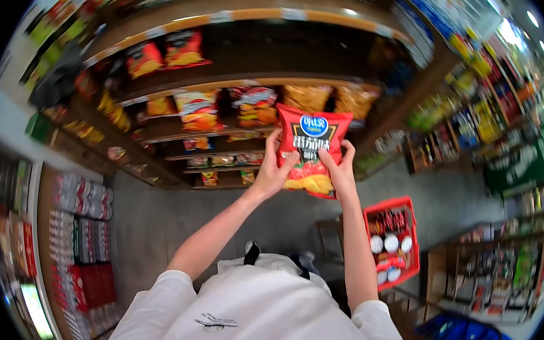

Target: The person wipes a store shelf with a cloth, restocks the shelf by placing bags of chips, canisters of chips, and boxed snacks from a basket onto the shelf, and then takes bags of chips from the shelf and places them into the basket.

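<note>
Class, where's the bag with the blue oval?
In the head view, the red bag is just right of centre, held between the left hand and right hand.

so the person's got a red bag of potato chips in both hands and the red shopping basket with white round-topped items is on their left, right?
Not quite: the head view shows the red shopping basket with white round-topped items on the person's right. The left hand and right hand do hold the red bag of potato chips.

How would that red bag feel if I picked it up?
The red bag looks puffed up, so it's probably light and squishy. It looks smooth, so it might be slippery. The printed chips suggest what's inside could crumble.
</note>
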Tool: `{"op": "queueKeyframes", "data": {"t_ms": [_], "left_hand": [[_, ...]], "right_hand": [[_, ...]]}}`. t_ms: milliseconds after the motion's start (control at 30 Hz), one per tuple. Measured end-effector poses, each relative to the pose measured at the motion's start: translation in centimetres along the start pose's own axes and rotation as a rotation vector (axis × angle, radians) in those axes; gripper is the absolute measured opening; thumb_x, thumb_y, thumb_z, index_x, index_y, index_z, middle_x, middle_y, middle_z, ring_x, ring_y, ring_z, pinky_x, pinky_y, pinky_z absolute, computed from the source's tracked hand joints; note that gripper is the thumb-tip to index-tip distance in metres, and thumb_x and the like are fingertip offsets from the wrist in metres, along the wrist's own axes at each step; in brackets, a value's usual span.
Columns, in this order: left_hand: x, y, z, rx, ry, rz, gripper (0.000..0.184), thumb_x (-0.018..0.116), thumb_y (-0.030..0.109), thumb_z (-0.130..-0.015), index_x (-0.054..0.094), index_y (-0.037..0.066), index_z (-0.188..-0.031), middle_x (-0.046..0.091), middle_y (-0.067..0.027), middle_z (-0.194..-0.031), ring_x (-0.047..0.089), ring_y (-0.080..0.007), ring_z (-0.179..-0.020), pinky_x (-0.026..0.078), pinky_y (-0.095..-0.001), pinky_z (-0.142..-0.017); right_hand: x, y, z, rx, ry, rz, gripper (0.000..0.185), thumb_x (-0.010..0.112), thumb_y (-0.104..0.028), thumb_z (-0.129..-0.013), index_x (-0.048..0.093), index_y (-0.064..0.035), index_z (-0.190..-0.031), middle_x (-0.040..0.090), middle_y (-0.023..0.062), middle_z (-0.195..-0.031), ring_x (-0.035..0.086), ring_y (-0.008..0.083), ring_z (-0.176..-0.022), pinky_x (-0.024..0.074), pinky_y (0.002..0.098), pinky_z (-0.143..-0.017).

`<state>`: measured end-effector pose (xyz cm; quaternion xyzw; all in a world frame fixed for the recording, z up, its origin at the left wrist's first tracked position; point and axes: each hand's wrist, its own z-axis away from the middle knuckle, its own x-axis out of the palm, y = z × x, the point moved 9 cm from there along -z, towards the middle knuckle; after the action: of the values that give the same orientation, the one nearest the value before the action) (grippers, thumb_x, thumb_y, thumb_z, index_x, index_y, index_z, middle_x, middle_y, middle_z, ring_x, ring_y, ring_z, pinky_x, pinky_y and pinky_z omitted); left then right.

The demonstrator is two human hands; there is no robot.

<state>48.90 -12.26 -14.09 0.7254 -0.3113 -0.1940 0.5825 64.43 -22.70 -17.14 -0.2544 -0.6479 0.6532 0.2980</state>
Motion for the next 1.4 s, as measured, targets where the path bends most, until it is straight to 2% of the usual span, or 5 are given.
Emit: {"op": "queueKeyframes", "data": {"t_ms": [233,700,900,1167,1400], "left_hand": [[-14.3,1.4,3.6,-0.003,0.202,0.02,0.062,0.054,0.018,-0.096,0.016,0.005,-0.142,0.046,-0.0134,-0.129,0.047,-0.0156,-0.116,0.04,-0.0302,-0.098],[-27.0,1.1,6.2,-0.133,0.332,0.007,0.063,0.063,0.021,-0.092,0.03,0.0,-0.14,0.052,-0.0099,-0.127,0.051,-0.0126,-0.112,0.043,-0.0297,-0.096],[-29.6,1.7,5.1,-0.222,0.36,-0.041,0.072,0.067,0.017,-0.088,0.024,-0.001,-0.143,0.046,-0.0119,-0.134,0.049,-0.018,-0.119,0.041,-0.0328,-0.101],[-33.7,5.4,1.8,0.014,0.411,-0.067,0.069,0.066,0.01,-0.088,0.025,-0.004,-0.141,0.043,-0.0119,-0.137,0.044,-0.0182,-0.125,0.036,-0.034,-0.106],[-41.8,9.5,-4.4,0.078,0.479,-0.172,0.052,0.068,0.017,-0.088,0.044,-0.005,-0.128,0.058,-0.0116,-0.118,0.058,-0.015,-0.101,0.048,-0.0288,-0.089]], "right_hand": [[16.9,-1.6,2.0,0.091,-0.329,-0.06,0.065,0.072,-0.022,-0.084,0.038,0.0054,-0.133,0.059,0.0136,-0.118,0.058,0.0154,-0.104,0.0479,0.0282,-0.088],[32.0,-0.5,0.6,0.013,-0.75,0.027,0.062,0.074,-0.021,-0.082,0.041,0.0062,-0.128,0.061,0.0134,-0.115,0.06,0.0163,-0.102,0.0481,0.0301,-0.089],[35.3,0.8,-1.8,0.042,-0.791,-0.042,0.056,0.072,-0.018,-0.084,0.044,0.0027,-0.128,0.061,0.0102,-0.116,0.058,0.0147,-0.104,0.0476,0.029,-0.09],[40.2,-3.2,-4.1,0.011,-0.759,-0.068,0.072,0.075,-0.026,-0.081,0.038,0.0023,-0.135,0.056,0.0132,-0.126,0.055,0.0158,-0.113,0.0429,0.0292,-0.096],[46.2,-10.0,-8.2,-0.084,-0.636,-0.096,0.064,0.074,-0.028,-0.082,0.045,0.0064,-0.128,0.063,0.0148,-0.113,0.061,0.0165,-0.1,0.0487,0.0288,-0.087]]}}
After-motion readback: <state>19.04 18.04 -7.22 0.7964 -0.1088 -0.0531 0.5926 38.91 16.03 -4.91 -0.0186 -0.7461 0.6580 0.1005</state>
